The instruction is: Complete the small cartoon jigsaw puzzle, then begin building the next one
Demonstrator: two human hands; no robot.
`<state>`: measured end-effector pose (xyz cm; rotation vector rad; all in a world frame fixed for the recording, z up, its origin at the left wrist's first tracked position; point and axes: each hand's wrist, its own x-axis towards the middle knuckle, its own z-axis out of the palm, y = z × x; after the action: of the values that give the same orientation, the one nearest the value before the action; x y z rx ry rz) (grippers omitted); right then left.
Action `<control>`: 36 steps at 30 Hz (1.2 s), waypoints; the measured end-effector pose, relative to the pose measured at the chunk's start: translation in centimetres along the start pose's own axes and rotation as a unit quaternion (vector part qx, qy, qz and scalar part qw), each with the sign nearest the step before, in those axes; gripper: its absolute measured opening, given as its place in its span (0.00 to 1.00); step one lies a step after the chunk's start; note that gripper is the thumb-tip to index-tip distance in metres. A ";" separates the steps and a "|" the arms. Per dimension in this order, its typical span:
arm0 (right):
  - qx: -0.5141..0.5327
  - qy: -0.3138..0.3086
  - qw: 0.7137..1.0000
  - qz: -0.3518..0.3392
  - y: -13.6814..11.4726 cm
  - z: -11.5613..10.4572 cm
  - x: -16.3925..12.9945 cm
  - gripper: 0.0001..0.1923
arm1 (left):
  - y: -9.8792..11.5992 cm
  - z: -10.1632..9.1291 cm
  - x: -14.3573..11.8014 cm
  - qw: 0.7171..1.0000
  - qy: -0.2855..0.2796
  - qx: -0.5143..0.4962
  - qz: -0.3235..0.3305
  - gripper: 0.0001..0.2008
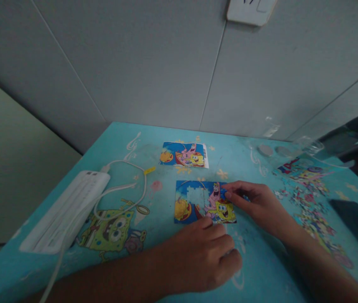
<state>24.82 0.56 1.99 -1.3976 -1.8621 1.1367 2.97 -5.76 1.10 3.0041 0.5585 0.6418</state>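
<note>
At the middle of the worktop (254, 261) a partly built puzzle (204, 202) is laid flat, with a pale gap left unfilled in its upper middle. Its upper right corner is pinched by the fingertips of the right hand (254, 202), which is reached in from the right edge; whether a loose piece is held there cannot be told. The left hand (205, 256) is rested knuckles up on the worktop just below the puzzle, toward the near edge, its fingers curled loosely and its fingertips brought to the puzzle's lower edge; nothing is seen gripped in it.

Just beyond the puzzle, toward the far edge, a small reference picture (184, 154) with the same cartoon scene is placed. Along the right edge loose pieces (311, 210) are scattered in a band, and a dark flat object (355, 223) is seen beside them. Near the left edge a white power strip (68, 208) is set, with its white cable (125, 185) looped across the worktop toward the middle. Two round grey discs (265, 150) are seen near the far right corner, close to the wall (166, 63).
</note>
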 end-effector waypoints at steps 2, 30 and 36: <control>0.010 0.002 1.000 0.002 0.1 0.2 0.0 0.15 | 0.0 0.0 0.0 1.000 0.003 -0.005 0.005 0.07; -0.036 0.000 0.999 -0.026 -1.6 2.1 1.4 0.14 | -2.1 -3.6 -2.9 0.996 0.029 0.037 0.079 0.07; -0.079 -0.047 0.995 -0.039 -3.2 5.2 3.1 0.12 | -4.9 -4.1 -6.4 1.000 0.004 0.009 0.009 0.07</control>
<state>18.08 1.55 2.04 -1.3638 -2.0930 1.0528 -5.76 -3.68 1.85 3.0277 0.5404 0.6523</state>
